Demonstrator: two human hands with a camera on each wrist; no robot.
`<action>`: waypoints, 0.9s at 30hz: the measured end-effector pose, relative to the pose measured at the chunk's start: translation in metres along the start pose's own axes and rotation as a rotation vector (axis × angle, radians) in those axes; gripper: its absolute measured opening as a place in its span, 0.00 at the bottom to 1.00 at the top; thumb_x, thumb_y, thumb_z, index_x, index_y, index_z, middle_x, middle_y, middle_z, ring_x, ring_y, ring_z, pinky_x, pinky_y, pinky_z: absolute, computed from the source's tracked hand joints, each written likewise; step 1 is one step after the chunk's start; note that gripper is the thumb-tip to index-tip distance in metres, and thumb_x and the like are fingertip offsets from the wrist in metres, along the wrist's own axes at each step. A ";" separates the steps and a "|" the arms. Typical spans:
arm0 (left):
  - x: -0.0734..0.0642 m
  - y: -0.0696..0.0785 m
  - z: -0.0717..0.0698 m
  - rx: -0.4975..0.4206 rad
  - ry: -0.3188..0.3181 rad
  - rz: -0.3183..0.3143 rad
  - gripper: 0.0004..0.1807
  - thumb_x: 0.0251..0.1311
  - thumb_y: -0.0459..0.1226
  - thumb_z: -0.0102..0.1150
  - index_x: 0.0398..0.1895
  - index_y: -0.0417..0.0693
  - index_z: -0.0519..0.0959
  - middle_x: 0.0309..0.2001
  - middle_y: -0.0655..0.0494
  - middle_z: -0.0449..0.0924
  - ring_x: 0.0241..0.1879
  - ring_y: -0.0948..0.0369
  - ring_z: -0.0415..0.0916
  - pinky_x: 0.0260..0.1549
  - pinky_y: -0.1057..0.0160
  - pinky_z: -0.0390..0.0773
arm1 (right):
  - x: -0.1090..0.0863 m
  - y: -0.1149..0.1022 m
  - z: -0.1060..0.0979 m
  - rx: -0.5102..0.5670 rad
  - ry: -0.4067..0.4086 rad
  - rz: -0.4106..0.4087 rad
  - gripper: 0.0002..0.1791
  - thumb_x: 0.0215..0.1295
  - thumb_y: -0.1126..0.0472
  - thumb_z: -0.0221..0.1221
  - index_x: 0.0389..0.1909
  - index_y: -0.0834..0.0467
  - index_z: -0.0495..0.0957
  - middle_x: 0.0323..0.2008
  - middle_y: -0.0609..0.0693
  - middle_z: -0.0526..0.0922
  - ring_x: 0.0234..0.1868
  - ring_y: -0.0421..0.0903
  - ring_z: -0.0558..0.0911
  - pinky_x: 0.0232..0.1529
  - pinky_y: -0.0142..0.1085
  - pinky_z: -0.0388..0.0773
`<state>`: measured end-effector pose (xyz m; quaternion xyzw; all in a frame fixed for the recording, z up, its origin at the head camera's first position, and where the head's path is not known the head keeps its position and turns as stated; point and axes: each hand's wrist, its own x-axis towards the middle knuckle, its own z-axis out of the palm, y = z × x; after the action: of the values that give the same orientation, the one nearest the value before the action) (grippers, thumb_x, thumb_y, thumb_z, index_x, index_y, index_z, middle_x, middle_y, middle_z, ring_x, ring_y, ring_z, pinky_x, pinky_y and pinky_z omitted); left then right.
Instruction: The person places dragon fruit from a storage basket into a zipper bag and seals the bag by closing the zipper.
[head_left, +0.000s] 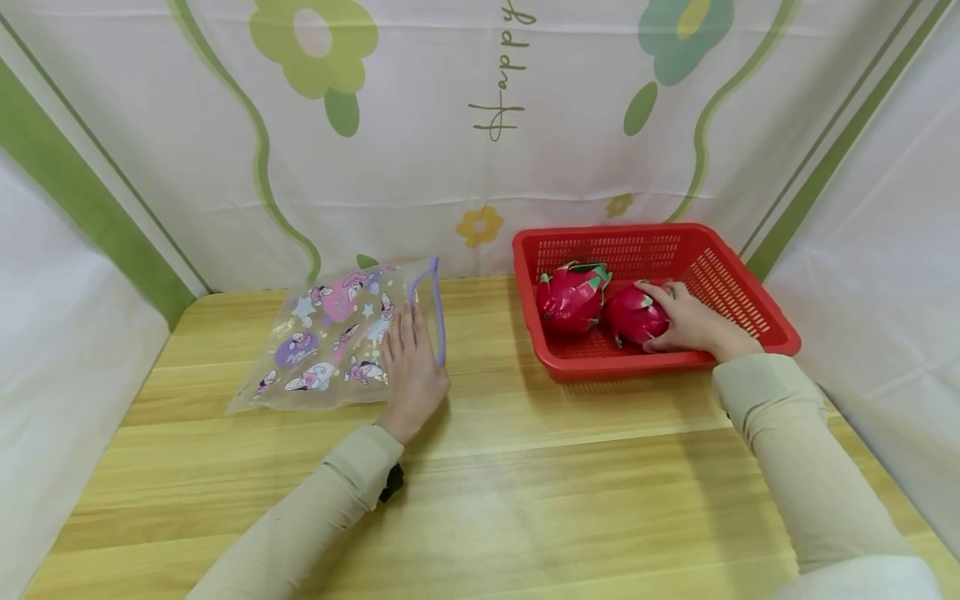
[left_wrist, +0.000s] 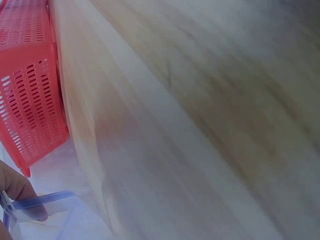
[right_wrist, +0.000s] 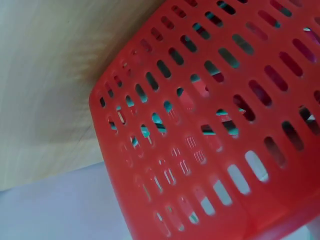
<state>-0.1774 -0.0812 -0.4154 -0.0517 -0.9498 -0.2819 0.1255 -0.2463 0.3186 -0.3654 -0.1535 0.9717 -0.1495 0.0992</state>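
Observation:
In the head view a clear zip bag [head_left: 337,342] with cartoon prints and a purple zip edge lies flat at the left, its mouth facing right and slightly parted. My left hand [head_left: 412,375] is at that mouth, fingers extended over the top layer. The left wrist view shows a digit [left_wrist: 17,185] under the purple edge, so the lip is pinched. Inside a red basket [head_left: 600,368], my right hand [head_left: 693,325] grips the right-hand dragon fruit [head_left: 628,317], thumb and fingers curled over it. Another dragon fruit [head_left: 568,304] rests beside it, untouched.
A wooden tabletop [head_left: 510,492] carries everything. White cloth with printed flowers [head_left: 480,227] hangs behind the table, with white cloth on both sides. The basket's slotted wall [right_wrist: 120,165] fills much of the right wrist view and hides that hand.

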 end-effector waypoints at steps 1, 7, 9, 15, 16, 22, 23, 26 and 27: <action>0.000 0.000 0.000 -0.001 -0.001 0.000 0.53 0.44 0.23 0.56 0.75 0.34 0.39 0.76 0.40 0.37 0.75 0.42 0.34 0.72 0.38 0.36 | 0.000 0.000 0.000 -0.001 0.003 0.000 0.53 0.49 0.55 0.71 0.71 0.59 0.50 0.61 0.77 0.52 0.58 0.76 0.64 0.54 0.69 0.68; -0.002 0.000 -0.001 0.003 -0.006 0.000 0.54 0.44 0.23 0.56 0.75 0.35 0.39 0.77 0.41 0.35 0.76 0.44 0.32 0.72 0.39 0.37 | 0.002 0.001 0.000 -0.012 0.014 0.011 0.54 0.45 0.53 0.72 0.70 0.58 0.51 0.60 0.79 0.54 0.57 0.78 0.63 0.53 0.70 0.67; -0.002 -0.001 -0.001 0.002 -0.004 0.001 0.54 0.43 0.22 0.57 0.75 0.35 0.39 0.77 0.41 0.35 0.76 0.44 0.32 0.72 0.39 0.37 | 0.003 0.000 0.000 -0.012 0.013 0.019 0.54 0.45 0.53 0.72 0.70 0.58 0.51 0.59 0.79 0.56 0.57 0.77 0.65 0.53 0.70 0.67; -0.003 -0.002 -0.002 -0.005 0.007 0.015 0.53 0.47 0.25 0.59 0.74 0.34 0.39 0.77 0.41 0.35 0.77 0.45 0.33 0.73 0.40 0.38 | 0.001 0.000 0.001 0.044 0.017 0.045 0.54 0.46 0.54 0.72 0.71 0.58 0.49 0.56 0.78 0.58 0.56 0.74 0.66 0.53 0.69 0.68; -0.003 -0.002 -0.003 -0.004 0.008 0.017 0.52 0.48 0.26 0.59 0.74 0.34 0.39 0.77 0.41 0.35 0.77 0.46 0.33 0.73 0.40 0.39 | 0.001 0.000 0.001 0.058 0.020 0.050 0.55 0.46 0.54 0.72 0.70 0.58 0.48 0.56 0.78 0.57 0.56 0.74 0.66 0.53 0.69 0.68; -0.002 0.000 -0.007 -0.027 0.002 0.008 0.48 0.56 0.33 0.52 0.75 0.37 0.36 0.77 0.43 0.34 0.77 0.47 0.33 0.73 0.42 0.39 | -0.001 0.001 0.002 0.060 0.058 0.052 0.54 0.45 0.53 0.72 0.69 0.61 0.50 0.58 0.74 0.60 0.57 0.72 0.67 0.55 0.69 0.67; -0.002 0.000 -0.008 -0.040 -0.005 0.003 0.47 0.57 0.33 0.51 0.75 0.37 0.36 0.77 0.44 0.33 0.77 0.48 0.33 0.73 0.42 0.39 | -0.001 0.001 0.002 0.054 0.059 0.053 0.54 0.45 0.53 0.72 0.69 0.61 0.51 0.58 0.74 0.60 0.57 0.72 0.67 0.55 0.69 0.67; -0.003 0.001 -0.010 -0.076 -0.026 -0.002 0.48 0.57 0.34 0.50 0.75 0.39 0.33 0.77 0.44 0.31 0.77 0.49 0.33 0.74 0.44 0.39 | -0.002 0.000 0.001 0.023 0.055 0.068 0.54 0.46 0.49 0.72 0.70 0.59 0.52 0.61 0.73 0.59 0.58 0.71 0.66 0.53 0.69 0.68; -0.003 0.001 -0.010 -0.087 -0.032 -0.003 0.48 0.58 0.34 0.50 0.75 0.39 0.33 0.77 0.45 0.30 0.77 0.50 0.33 0.74 0.45 0.39 | -0.002 0.000 0.001 0.011 0.054 0.075 0.54 0.46 0.48 0.71 0.70 0.58 0.52 0.61 0.73 0.59 0.58 0.72 0.66 0.53 0.70 0.68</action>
<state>-0.1721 -0.0863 -0.4074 -0.0602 -0.9387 -0.3220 0.1073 -0.2442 0.3188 -0.3661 -0.1125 0.9782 -0.1553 0.0792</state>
